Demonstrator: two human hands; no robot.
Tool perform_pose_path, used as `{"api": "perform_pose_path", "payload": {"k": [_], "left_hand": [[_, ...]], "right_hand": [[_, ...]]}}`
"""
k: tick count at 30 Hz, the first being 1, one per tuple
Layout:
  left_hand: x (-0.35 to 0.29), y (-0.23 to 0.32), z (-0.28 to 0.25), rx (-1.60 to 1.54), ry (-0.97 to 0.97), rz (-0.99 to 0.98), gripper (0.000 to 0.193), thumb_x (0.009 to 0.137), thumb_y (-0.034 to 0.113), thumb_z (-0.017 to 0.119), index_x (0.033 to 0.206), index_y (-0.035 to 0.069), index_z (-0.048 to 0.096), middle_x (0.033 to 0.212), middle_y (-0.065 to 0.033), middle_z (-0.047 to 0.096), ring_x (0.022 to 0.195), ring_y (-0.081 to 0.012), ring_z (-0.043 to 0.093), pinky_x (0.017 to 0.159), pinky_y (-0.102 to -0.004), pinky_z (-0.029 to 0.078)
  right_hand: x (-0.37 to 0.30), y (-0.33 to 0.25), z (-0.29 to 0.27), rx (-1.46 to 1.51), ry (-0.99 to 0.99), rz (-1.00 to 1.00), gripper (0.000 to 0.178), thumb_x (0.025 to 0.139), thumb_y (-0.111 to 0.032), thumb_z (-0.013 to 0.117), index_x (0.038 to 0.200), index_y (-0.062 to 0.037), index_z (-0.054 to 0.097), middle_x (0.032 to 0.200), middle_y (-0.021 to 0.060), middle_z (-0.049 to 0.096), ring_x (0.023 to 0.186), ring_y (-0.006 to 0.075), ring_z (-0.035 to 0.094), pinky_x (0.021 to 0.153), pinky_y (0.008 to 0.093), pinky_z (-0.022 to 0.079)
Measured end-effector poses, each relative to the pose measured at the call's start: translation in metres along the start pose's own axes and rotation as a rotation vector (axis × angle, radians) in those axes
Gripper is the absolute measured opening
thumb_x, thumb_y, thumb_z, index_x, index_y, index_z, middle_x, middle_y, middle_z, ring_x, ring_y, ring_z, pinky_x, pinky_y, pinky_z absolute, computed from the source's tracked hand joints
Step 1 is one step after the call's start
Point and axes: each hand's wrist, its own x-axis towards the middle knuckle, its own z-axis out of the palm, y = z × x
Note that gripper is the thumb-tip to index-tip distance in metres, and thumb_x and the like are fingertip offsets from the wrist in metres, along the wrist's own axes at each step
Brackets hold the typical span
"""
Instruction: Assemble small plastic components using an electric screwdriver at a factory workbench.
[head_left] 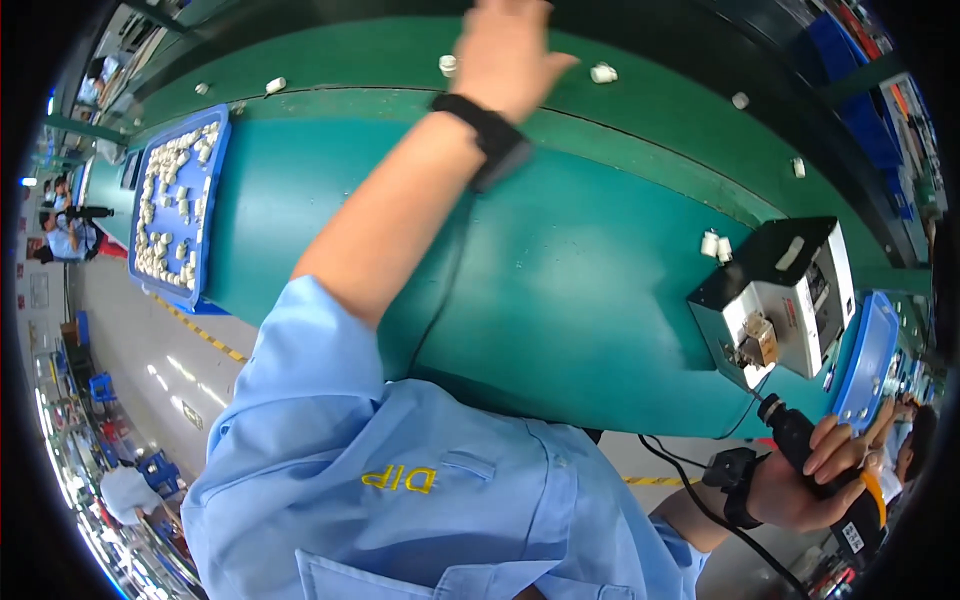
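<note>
My left hand [505, 60] is stretched far forward over the dark green strip along the back of the workbench. It is blurred, with the thumb spread out and the fingertips at the picture's top edge; no object shows in it. Beside it lie two small white cylindrical parts, one part [447, 65] close to the wrist and another part [604, 72] to the right. At the lower right, my right hand [800, 490] is wrapped round a black electric screwdriver [795, 432]. Its thin bit points at the front of a black and white box-shaped machine [775, 300] that resembles a screw feeder.
A blue tray [222, 160] with many white parts stands at the left of the green bench [480, 300]. Two white parts [710, 243] sit beside the machine. Another blue tray [868, 360] is at the far right. A black cord [690, 485] trails near my right arm.
</note>
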Motion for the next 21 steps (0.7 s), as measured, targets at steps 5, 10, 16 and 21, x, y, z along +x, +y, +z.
{"api": "perform_pose_path", "payload": {"k": [5,10,16,21], "left_hand": [[-0.012,-0.119,-0.032,0.056,-0.236,-0.137,0.035,0.076,0.027,0.078,0.104,0.007,0.069,0.103,-0.0141,0.068,0.096,-0.0285,0.065,0.085,-0.0376,0.051],[-0.036,-0.079,-0.028,-0.386,-0.284,-0.233,0.020,0.082,0.010,0.072,0.098,0.000,0.069,0.089,-0.0069,0.071,0.075,-0.0117,0.064,0.070,-0.0239,0.051],[-0.126,0.088,-0.023,-0.684,-0.676,0.069,0.022,0.080,-0.001,0.071,0.101,0.004,0.067,0.091,-0.0054,0.064,0.071,-0.0111,0.062,0.064,-0.0226,0.051],[-0.158,0.121,-0.013,-0.795,-0.753,0.091,0.022,0.078,-0.002,0.071,0.098,0.004,0.066,0.094,-0.0081,0.061,0.070,-0.0174,0.064,0.064,-0.0274,0.054]], "right_hand": [[0.005,-0.006,-0.002,-0.132,0.155,-0.092,0.034,0.097,-0.031,0.046,0.115,-0.0034,0.053,0.065,-0.0026,0.041,0.055,0.0085,0.041,0.060,0.0283,0.032],[0.022,-0.002,-0.005,-0.109,-0.025,-0.068,0.032,0.099,-0.028,0.041,0.116,-0.0053,0.054,0.065,-0.0005,0.043,0.053,0.0122,0.041,0.058,0.0295,0.034],[0.022,0.010,-0.011,-0.155,-0.048,-0.034,0.030,0.099,-0.027,0.039,0.114,-0.0070,0.055,0.064,-0.0003,0.041,0.054,0.0118,0.041,0.060,0.0304,0.036],[0.020,0.027,-0.004,-0.155,0.004,0.019,0.028,0.098,-0.026,0.037,0.111,-0.0088,0.056,0.063,-0.0017,0.040,0.054,0.0105,0.039,0.060,0.0296,0.035]]}}
